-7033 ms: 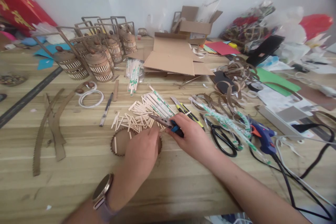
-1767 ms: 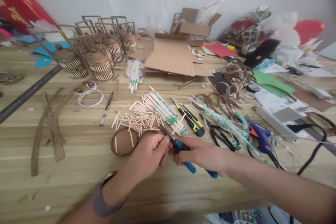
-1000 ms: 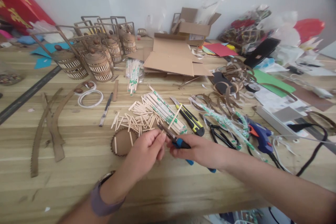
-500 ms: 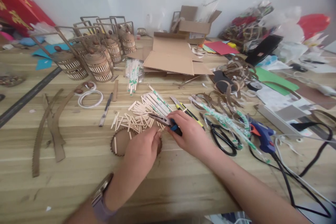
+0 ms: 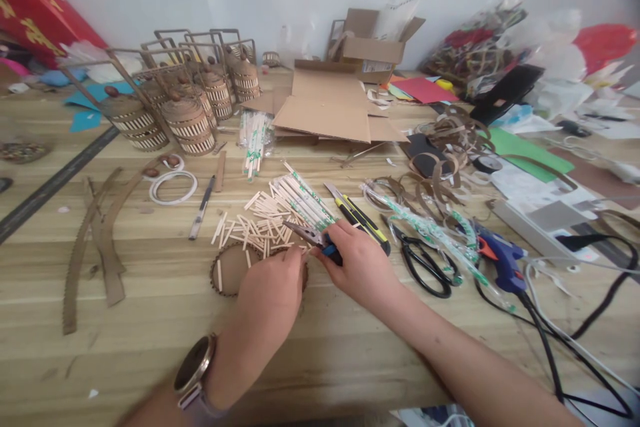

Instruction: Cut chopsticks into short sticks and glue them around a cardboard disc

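Observation:
My right hand (image 5: 357, 257) is wrapped round a pair of pliers (image 5: 306, 232) with dark metal jaws and blue-black handles. The jaws point left over a heap of short cut wooden sticks (image 5: 260, 223). Close beside it, my left hand (image 5: 275, 280) is pinched, with a bit of pale wooden stick (image 5: 306, 249) showing at its fingertips. Most of that stick is hidden. Below the left hand lie round cardboard pieces with toothed rims (image 5: 227, 273), partly covered, with a few sticks on one. Paper-wrapped chopsticks (image 5: 307, 200) lie behind the pliers.
A yellow-black utility knife (image 5: 360, 217), black scissors (image 5: 425, 263) and a blue glue gun (image 5: 503, 263) with cables lie to the right. On the left are cardboard strips (image 5: 103, 247), a tape roll (image 5: 173, 187) and a slim craft knife (image 5: 203, 207). Lantern-like models (image 5: 187, 123) and flattened cardboard (image 5: 325, 103) stand behind.
My left wrist has turned, so the watch face now shows more. The right hand and pliers have shifted slightly down; both hands stay close together.

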A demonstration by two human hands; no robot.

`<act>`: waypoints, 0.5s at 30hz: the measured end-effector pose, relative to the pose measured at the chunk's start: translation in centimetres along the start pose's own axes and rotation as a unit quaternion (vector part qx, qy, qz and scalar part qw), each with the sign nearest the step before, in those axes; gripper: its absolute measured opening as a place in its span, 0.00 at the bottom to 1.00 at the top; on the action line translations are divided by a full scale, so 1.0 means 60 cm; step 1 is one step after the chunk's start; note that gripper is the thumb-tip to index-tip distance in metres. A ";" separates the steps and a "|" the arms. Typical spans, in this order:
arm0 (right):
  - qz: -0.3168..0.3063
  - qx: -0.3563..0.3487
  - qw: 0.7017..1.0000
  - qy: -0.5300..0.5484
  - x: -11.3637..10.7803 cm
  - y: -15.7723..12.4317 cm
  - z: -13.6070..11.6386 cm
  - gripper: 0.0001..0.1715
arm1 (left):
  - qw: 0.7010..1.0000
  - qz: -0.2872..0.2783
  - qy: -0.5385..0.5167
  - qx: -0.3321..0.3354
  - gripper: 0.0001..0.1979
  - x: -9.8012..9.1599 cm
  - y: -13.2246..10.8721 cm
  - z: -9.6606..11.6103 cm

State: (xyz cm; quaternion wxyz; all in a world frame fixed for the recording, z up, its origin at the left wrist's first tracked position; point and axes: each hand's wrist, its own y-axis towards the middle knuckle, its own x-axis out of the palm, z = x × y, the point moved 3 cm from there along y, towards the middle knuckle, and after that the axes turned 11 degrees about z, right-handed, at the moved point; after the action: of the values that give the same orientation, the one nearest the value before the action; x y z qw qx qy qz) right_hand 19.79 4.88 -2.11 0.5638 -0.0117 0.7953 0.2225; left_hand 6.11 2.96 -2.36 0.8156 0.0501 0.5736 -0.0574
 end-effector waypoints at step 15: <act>-0.117 0.047 0.941 0.313 -0.035 0.020 0.048 0.11 | 0.819 -0.120 -0.535 -0.166 0.19 0.014 0.020 -0.030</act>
State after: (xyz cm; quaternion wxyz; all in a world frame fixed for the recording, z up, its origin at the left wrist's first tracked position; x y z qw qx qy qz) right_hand 22.79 6.53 -0.57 0.3083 -0.1476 0.9342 0.1024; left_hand 4.89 4.37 -3.73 0.9767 -0.1942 0.0491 -0.0767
